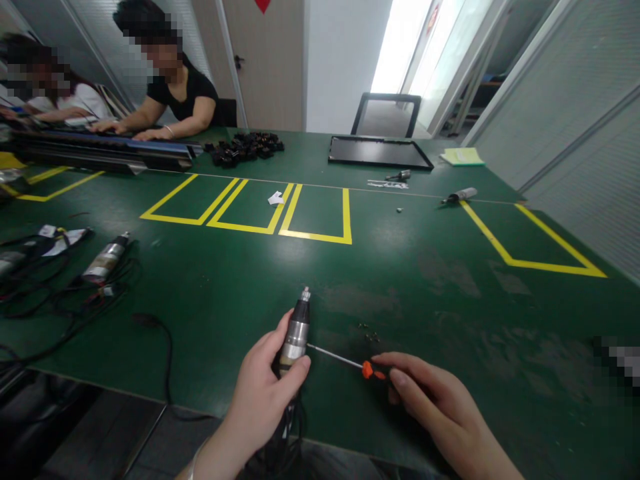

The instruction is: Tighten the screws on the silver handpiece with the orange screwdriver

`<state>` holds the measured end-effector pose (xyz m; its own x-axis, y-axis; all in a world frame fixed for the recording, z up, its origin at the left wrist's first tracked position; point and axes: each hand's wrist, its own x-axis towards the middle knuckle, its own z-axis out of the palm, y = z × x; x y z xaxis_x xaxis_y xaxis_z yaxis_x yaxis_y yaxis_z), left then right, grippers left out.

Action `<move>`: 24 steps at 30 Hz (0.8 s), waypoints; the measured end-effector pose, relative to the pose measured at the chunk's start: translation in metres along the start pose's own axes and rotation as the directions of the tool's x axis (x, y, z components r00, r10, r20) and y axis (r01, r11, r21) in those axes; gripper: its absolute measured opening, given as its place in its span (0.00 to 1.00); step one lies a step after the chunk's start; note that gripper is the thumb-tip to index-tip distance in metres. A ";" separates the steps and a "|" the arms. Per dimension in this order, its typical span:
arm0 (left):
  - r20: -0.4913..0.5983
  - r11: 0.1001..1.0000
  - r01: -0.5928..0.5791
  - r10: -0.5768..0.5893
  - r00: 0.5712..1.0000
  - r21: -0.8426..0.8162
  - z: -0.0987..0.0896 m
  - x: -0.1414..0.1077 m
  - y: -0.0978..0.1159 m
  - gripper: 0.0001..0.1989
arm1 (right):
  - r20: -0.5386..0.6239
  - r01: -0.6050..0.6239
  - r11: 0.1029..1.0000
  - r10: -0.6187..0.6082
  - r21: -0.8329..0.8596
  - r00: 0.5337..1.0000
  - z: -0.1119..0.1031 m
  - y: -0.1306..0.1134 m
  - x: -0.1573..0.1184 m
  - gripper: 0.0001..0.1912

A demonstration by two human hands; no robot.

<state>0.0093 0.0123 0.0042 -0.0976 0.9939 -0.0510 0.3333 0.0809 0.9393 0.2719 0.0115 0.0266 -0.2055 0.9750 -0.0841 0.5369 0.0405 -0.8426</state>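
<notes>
My left hand (273, 380) is wrapped round an electric screwdriver (296, 337), a silver and black cylinder tilted with its chuck away from me. Its cable hangs down past the table's front edge. In my right hand (430, 397) is a hand screwdriver (367, 369) with an orange and dark handle and a thin metal shaft. The shaft's tip meets the side of the electric screwdriver's body, near the metal ring. Several small screws (370, 332) lie on the green table just beyond the orange handle.
Another electric screwdriver (106, 259) lies among black cables at left. Yellow tape outlines (315, 235) mark the green table (390, 267). Farther back are a pile of black parts (245, 148), a black frame panel (380, 153) and a silver tool (460, 195). Two people sit at the far left.
</notes>
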 end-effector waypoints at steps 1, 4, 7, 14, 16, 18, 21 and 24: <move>-0.003 1.000 -0.001 0.001 1.000 -0.001 0.000 0.000 0.000 0.32 | -0.038 0.016 1.000 -0.016 -0.009 0.999 0.000 0.000 0.000 0.17; -0.004 1.000 -0.001 0.001 1.000 -0.002 0.000 0.000 0.002 0.31 | -0.143 0.047 0.998 -0.053 -0.045 0.988 0.000 0.001 0.001 0.15; 0.006 1.000 0.000 0.000 1.000 -0.001 0.000 0.000 0.002 0.31 | -0.146 0.077 0.994 -0.087 -0.073 0.986 0.000 0.001 0.001 0.16; 0.006 1.000 -0.007 0.007 1.000 -0.002 0.001 0.000 -0.001 0.31 | 0.053 -0.016 1.000 0.016 0.001 0.998 0.001 0.001 -0.001 0.24; 0.005 1.000 -0.012 0.012 1.000 0.006 0.001 0.000 0.000 0.31 | 0.062 -0.032 0.999 0.030 0.028 0.998 0.001 0.000 -0.002 0.24; 0.008 1.000 -0.013 0.013 1.000 0.017 0.001 0.000 0.000 0.31 | 0.039 -0.016 1.000 0.015 0.021 0.999 0.001 -0.002 -0.001 0.23; 0.009 1.000 -0.012 0.012 1.000 0.020 0.000 0.000 0.001 0.30 | -0.033 0.041 0.999 -0.042 -0.033 0.999 0.001 -0.004 0.000 0.18; 0.008 1.000 -0.015 0.015 1.000 0.013 0.000 -0.001 0.000 0.30 | -0.125 0.082 0.994 -0.090 -0.068 0.988 0.002 -0.003 0.001 0.17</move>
<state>0.0092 0.0118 0.0048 -0.0851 0.9956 -0.0394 0.3471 0.0667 0.9355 0.2688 0.0118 0.0283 -0.1493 0.9870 0.0592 0.5729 0.1352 -0.8084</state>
